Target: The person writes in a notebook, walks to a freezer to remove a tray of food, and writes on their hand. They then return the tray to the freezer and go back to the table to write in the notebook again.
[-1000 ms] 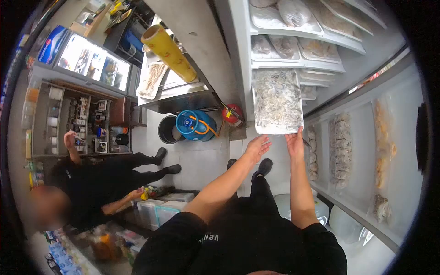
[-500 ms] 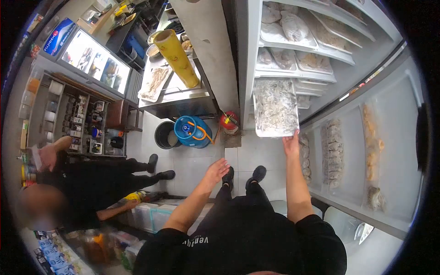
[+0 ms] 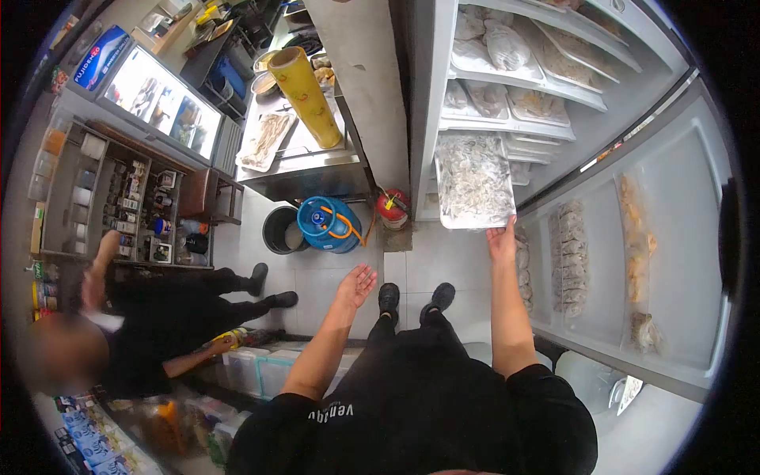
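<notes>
Tall white open freezer [image 3: 617,111], shelves stacked with bagged frozen food. Flat white film-wrapped tray of pale frozen seafood [image 3: 473,178] lies on a lower freezer shelf, its near end jutting past the freezer front; judged partly seated, not fully in. Right hand [image 3: 502,241] at the tray's near right corner; grip pinching or only pressing the rim, cannot tell. Left hand [image 3: 356,283], left of the freezer, fingers spread, empty.

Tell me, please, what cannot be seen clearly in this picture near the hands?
Head view, right hand: fingertips hidden under the tray edge, so grip or push is unclear.
Head view, tray contents: frosted wrap blurs them.
Head view, co-worker's raised hand: motion blur.
Head view, small bottles on the rack: too small to read.
</notes>
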### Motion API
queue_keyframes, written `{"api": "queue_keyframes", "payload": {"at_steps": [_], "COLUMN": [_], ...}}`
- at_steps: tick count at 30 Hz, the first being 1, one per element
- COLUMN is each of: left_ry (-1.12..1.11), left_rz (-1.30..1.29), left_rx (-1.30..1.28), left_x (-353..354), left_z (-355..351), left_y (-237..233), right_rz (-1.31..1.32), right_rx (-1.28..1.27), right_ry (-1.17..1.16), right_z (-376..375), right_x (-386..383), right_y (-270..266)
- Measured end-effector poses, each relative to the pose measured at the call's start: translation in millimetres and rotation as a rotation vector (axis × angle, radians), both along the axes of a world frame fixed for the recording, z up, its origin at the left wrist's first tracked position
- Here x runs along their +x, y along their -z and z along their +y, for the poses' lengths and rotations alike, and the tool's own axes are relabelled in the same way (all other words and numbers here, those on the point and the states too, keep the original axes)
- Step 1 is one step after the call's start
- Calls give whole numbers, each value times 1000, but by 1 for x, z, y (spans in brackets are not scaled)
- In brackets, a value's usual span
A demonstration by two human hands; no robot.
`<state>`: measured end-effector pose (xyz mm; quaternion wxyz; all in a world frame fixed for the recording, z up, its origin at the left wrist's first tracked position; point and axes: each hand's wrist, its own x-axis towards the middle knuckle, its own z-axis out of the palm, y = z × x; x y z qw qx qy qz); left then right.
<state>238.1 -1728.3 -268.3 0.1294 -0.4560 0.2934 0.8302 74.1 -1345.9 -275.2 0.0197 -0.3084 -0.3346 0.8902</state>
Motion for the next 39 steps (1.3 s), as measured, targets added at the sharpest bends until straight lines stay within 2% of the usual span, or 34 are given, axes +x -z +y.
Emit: {"api": "queue_keyframes", "payload": {"at_steps": [2, 4, 6, 17, 18, 19, 22, 24, 28, 30, 33, 36, 39], "left_ry": [-24, -16, 35, 68, 70, 86, 96, 88, 159, 261, 322, 355, 397], "left_rz": [57, 200, -2, 25, 45, 90, -18, -1, -44, 7, 106, 204, 207], "left_rx": [19, 43, -8, 46, 56, 61, 7, 40, 7, -3, -38, 16, -40], "left_x": [24, -3, 0, 19, 5, -10, 3, -6, -25, -43, -75, -103, -126], "left_z": [0, 3, 3, 7, 10, 13, 17, 28, 51, 63, 89, 110, 132], "left_y": [-1, -1, 4, 15, 17, 17, 17, 13, -7, -14, -38, -40, -55], "right_rz": [9, 91, 114, 85, 67, 163, 29, -17, 52, 64, 73, 56, 60], "right_rx": [-12, -35, -59, -13, 24, -11, -7, -6, -35, -45, -49, -36, -29], "right_ry": [-20, -28, -31, -37, -17, -26, 15, 15, -4, -34, -45, -25, -54], "right_z": [3, 9, 15, 9, 9, 4, 11, 15, 6, 7, 6, 8, 10], "right_x": [0, -13, -17, 3, -6, -10, -5, -13, -5, -4, -3, -7, -7], "right_y": [-12, -7, -1, -1, -9, -16, 0, 9, -19, -17, -25, -28, -37]}}
